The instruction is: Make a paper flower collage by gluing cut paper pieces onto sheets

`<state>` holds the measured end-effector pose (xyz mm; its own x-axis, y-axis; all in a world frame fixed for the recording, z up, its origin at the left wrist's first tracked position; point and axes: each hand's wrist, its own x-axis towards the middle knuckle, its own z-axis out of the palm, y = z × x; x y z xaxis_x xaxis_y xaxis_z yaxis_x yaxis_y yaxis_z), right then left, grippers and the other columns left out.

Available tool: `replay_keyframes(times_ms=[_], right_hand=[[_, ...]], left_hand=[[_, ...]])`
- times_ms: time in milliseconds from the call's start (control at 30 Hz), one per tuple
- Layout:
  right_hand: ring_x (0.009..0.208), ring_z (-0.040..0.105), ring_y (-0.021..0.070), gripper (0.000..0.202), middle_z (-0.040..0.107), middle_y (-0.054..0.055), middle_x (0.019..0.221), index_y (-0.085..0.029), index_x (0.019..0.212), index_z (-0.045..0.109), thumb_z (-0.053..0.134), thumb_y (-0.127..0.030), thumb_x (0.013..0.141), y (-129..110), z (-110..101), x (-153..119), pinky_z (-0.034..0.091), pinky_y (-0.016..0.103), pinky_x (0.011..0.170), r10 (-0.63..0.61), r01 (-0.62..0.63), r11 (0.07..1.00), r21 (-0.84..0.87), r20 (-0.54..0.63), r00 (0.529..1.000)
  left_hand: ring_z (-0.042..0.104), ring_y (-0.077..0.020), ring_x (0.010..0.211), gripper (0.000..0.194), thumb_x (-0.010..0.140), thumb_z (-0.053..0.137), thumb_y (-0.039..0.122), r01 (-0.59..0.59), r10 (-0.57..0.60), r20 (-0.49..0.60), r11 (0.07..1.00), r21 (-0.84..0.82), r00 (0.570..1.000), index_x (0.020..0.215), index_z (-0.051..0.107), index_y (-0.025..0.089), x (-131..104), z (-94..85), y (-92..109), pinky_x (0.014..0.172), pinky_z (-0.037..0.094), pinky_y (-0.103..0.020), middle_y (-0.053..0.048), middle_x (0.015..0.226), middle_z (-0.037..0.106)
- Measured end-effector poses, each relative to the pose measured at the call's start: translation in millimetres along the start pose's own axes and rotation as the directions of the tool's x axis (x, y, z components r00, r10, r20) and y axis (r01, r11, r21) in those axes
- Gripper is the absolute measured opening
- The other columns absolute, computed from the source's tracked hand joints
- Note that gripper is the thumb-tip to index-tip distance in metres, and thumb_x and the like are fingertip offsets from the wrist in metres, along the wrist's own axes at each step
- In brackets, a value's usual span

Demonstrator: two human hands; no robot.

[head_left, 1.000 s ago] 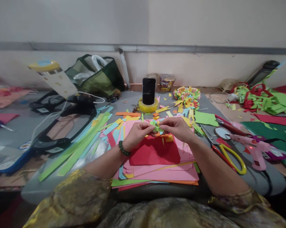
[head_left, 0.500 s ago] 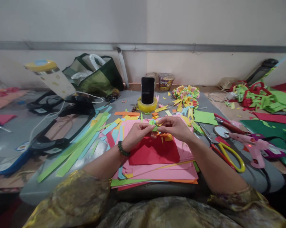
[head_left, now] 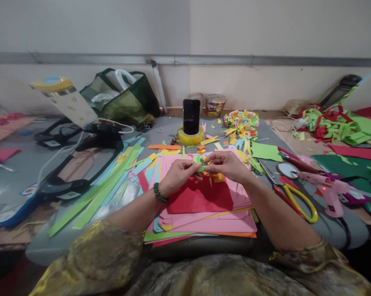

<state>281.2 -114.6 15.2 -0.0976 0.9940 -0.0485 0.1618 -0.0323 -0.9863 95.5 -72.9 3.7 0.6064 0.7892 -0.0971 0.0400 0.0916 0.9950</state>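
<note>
Both my hands pinch a small piece of green paper [head_left: 201,168] between thumbs and fingers. My left hand [head_left: 181,172], with a dark bead bracelet at the wrist, holds its left side. On the other side, my right hand [head_left: 227,165] grips it with thumb and forefinger. Its exact folds are too small to make out. Below lies a red paper sheet [head_left: 200,196] on a stack of pink paper [head_left: 216,224]. Orange and yellow scraps [head_left: 218,178] show just under my right hand.
Scissors [head_left: 300,203] and a pink glue gun [head_left: 333,189] lie at right. Green paper strips [head_left: 103,185] spread at left. A phone [head_left: 191,117] stands in a yellow tape roll [head_left: 190,137]. Behind are folded-paper flowers [head_left: 242,121], a noodle cup [head_left: 215,105] and a green bag [head_left: 123,96].
Hardly anything differs. Both hands keep their pinch on the green paper in the same place, and the view has shifted very slightly.
</note>
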Motion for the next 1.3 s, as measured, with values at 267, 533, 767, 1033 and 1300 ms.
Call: replay_keyframes(times_ms=[267, 533, 767, 1033, 1300], right_hand=[[0.052, 0.053, 0.0103, 0.045, 0.060, -0.002, 0.056, -0.016, 0.066, 0.064, 0.080, -0.058, 0.062, -4, 6, -2, 0.040, 0.024, 0.049, -0.059, 0.063, 0.996, -0.069, 0.053, 0.997], [0.050, 0.056, 0.0105, 0.042, 0.059, -0.001, 0.053, -0.017, 0.058, 0.061, 0.080, -0.054, 0.065, -17, -10, -8, 0.045, 0.024, 0.050, 0.027, -0.020, 0.996, -0.083, 0.077, 0.997], [0.057, 0.060, 0.0115, 0.041, 0.064, -0.003, 0.061, -0.018, 0.074, 0.064, 0.087, -0.044, 0.054, -13, -1, -6, 0.047, 0.023, 0.053, -0.023, 0.023, 1.000, 0.009, -0.054, 0.998], [0.050, 0.059, 0.0104, 0.043, 0.062, -0.004, 0.053, -0.017, 0.067, 0.060, 0.090, -0.041, 0.047, -17, -3, -8, 0.050, 0.025, 0.055, 0.058, -0.056, 0.996, 0.074, -0.023, 0.998], [0.058, 0.057, 0.0107, 0.037, 0.064, -0.003, 0.062, -0.018, 0.074, 0.064, 0.085, -0.040, 0.053, -25, 5, -12, 0.044, 0.024, 0.055, -0.105, 0.105, 0.994, -0.009, -0.143, 0.984]], left_hand=[[0.069, -0.0181, 0.057, 0.038, 0.067, 0.078, 0.053, -0.096, 0.096, 0.004, 0.991, 0.094, 0.995, 0.066, 0.071, 0.015, -1, -0.3, 1, 0.057, 0.053, -0.026, -0.005, 0.063, 0.072], [0.069, -0.0193, 0.057, 0.037, 0.070, 0.075, 0.053, -0.121, 0.127, -0.047, 0.985, 0.125, 0.991, 0.065, 0.071, 0.016, -5, -1.4, 8, 0.061, 0.055, -0.029, -0.006, 0.060, 0.072], [0.068, -0.0180, 0.054, 0.040, 0.066, 0.078, 0.055, -0.127, 0.131, -0.037, 0.987, 0.096, 0.991, 0.061, 0.070, 0.016, -5, -2.9, 10, 0.058, 0.055, -0.028, -0.006, 0.060, 0.072], [0.068, -0.0178, 0.054, 0.044, 0.063, 0.080, 0.058, -0.120, 0.122, -0.050, 0.992, 0.040, 0.991, 0.061, 0.070, 0.015, -3, -4.6, 9, 0.060, 0.055, -0.028, -0.006, 0.059, 0.071], [0.066, -0.0154, 0.054, 0.048, 0.056, 0.084, 0.060, -0.160, 0.160, -0.007, 0.987, -0.016, 0.987, 0.060, 0.071, 0.014, -4, -5.9, 14, 0.061, 0.055, -0.028, -0.004, 0.059, 0.069]])
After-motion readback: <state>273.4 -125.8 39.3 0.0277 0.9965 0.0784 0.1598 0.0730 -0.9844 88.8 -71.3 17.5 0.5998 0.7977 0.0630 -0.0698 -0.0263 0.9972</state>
